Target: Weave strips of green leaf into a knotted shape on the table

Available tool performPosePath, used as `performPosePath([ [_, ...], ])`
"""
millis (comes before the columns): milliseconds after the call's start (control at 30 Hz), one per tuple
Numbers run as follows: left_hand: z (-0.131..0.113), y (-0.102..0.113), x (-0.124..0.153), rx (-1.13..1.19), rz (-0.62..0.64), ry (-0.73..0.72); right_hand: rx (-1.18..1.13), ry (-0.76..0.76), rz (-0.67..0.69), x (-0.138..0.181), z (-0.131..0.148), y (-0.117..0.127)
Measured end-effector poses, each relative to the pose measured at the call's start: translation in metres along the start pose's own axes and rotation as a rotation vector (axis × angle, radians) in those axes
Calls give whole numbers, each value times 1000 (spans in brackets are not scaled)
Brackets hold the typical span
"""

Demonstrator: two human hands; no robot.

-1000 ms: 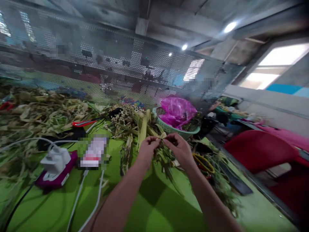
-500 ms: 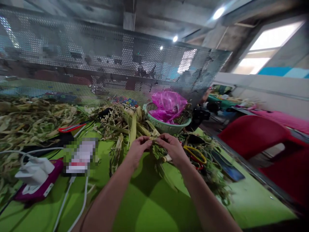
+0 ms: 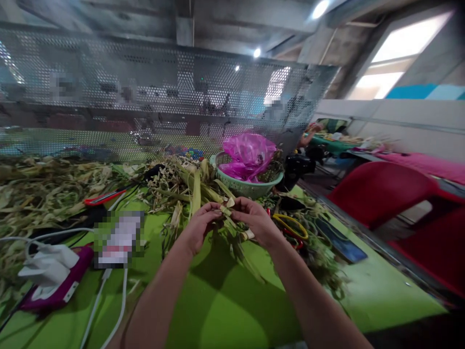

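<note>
Between my two hands is a pale green strip of dried leaf [image 3: 225, 211], pinched at both ends above the green table [image 3: 232, 300]. My left hand [image 3: 202, 224] is closed on its left end, thumb against fingers. On the other end, my right hand [image 3: 252, 218] is closed with bent fingers. Longer dried leaves [image 3: 241, 254] hang or lie just below the hands; I cannot tell whether they join the strip. Behind the hands lies a heap of dried stalks and leaves [image 3: 196, 189].
A green basket [image 3: 250, 188] holding a pink plastic bag [image 3: 249, 155] stands behind. Yellow-handled scissors [image 3: 290, 225] and a dark phone [image 3: 341, 241] lie right. Left are a red cutter [image 3: 105, 197], a blurred-out phone [image 3: 119, 240] and a purple power strip [image 3: 61, 286] with cables.
The fingers have shifted on the leaf strip, and more of it shows between them, with a pale end sticking up by my right hand. The view has turned slightly.
</note>
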State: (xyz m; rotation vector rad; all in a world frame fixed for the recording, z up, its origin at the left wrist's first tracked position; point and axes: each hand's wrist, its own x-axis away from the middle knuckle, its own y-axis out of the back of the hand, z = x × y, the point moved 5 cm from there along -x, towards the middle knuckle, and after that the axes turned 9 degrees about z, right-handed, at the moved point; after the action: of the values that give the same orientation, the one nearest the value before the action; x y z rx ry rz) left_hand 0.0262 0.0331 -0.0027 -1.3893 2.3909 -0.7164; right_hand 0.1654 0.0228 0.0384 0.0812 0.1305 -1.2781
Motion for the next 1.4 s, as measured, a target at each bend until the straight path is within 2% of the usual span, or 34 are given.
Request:
performPosePath([
  [200,0,0,-1,-51,48,18,114,-7,-74,-1,-2,13],
  [400,-3,-9,5,-184,112,41,164,8,-76,0,2,10],
  [533,-7,-7,5,-253,55,-30,177,-2,-67,1,2,11],
  [767,-5,3,1,-83,-73,-24,295,-32,-127,9,11,22],
  [867,-4,7,0,-78,-109,-17,435,-27,-156,23,17,39],
  [1000,-3,12,-1,-78,-125,-45,815,-46,-302,58,19,92],
  [1067,-3,11,-2,-70,-106,-57,1056,-173,-326,76,13,120],
  [1133,-3,10,-1,-58,-95,-61,1216,-302,-276,91,5,139],
  [1233,-4,8,0,-42,-94,-62,1307,-369,-183,101,-4,144],
  [1400,-4,7,1,-8,-103,-36,1387,-371,-149,90,-8,132],
])
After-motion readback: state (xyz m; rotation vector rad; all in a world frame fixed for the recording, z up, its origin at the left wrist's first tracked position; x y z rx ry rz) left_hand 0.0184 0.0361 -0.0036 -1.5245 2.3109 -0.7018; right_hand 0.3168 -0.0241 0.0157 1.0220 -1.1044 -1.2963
